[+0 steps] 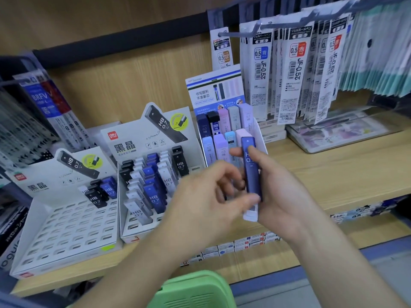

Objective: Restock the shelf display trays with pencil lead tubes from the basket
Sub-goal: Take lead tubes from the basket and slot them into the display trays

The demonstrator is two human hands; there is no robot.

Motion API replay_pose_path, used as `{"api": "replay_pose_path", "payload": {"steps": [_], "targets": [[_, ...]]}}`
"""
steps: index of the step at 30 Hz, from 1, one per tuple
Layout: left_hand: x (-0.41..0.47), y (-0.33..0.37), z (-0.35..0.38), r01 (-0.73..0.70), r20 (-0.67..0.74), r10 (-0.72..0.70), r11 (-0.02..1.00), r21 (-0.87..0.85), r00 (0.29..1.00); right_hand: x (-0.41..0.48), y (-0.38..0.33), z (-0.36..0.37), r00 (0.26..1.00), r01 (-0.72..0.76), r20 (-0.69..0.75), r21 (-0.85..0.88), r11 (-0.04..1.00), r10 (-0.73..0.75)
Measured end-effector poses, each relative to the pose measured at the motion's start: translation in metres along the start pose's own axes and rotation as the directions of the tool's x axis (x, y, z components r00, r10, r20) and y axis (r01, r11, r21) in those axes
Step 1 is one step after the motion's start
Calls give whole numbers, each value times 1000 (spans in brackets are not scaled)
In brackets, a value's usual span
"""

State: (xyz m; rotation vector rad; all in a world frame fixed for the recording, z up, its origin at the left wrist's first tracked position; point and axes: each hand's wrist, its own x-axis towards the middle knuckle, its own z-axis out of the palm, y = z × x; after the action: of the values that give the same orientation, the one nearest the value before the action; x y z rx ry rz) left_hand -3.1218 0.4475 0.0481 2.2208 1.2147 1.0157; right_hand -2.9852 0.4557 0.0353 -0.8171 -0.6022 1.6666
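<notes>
Right hand (280, 187) grips blue HB 0.7 tube (250, 167), stacked on pale tube (251, 215). Left hand (206, 192) curled at its 9 o'clock; hold too blurred to tell. Risk: stack slips when separated, or tube is misfiled into 0.5 tray (261, 134) at 12 o'clock.

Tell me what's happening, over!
Right hand grips blue lead tube. Left hand at its lower end, grip blurred. Near-empty tray unobstructed.
</notes>
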Motion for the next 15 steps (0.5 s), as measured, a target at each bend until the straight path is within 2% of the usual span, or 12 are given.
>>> {"api": "replay_pose_path", "payload": {"steps": [2, 6, 8, 10, 12, 14, 15], "targets": [[-4, 6, 12, -24, -16, 26, 997, 80, 1000, -2, 2, 4, 999, 15, 42, 30, 999, -16], [2, 5, 4, 75, -210, -128, 967, -243, 969, -5, 2, 2, 984, 93, 161, -103, 990, -75], [5, 5, -10, 147, -148, -211, 924, -353, 966, -7, 3, 1, 967, 99, 253, -215, 972, -43], [4, 4, -23, 238, -15, -278, 848, -474, 961, -8, 5, 3, 942, 95, 334, -293, 951, 9], [-1, -1, -36, 289, 58, -303, 807, -515, 951, -9, 8, 8, 925, 114, 377, -381, 918, 41], [-4, -6, -51, 288, 32, -316, 812, -507, 948, -10, 11, 14, 926, 130, 373, -472, 872, 64], [-3, -9, -60, 264, -26, -324, 811, -522, 946, -10, 12, 18, 934, 126, 352, -504, 854, 70]]}}
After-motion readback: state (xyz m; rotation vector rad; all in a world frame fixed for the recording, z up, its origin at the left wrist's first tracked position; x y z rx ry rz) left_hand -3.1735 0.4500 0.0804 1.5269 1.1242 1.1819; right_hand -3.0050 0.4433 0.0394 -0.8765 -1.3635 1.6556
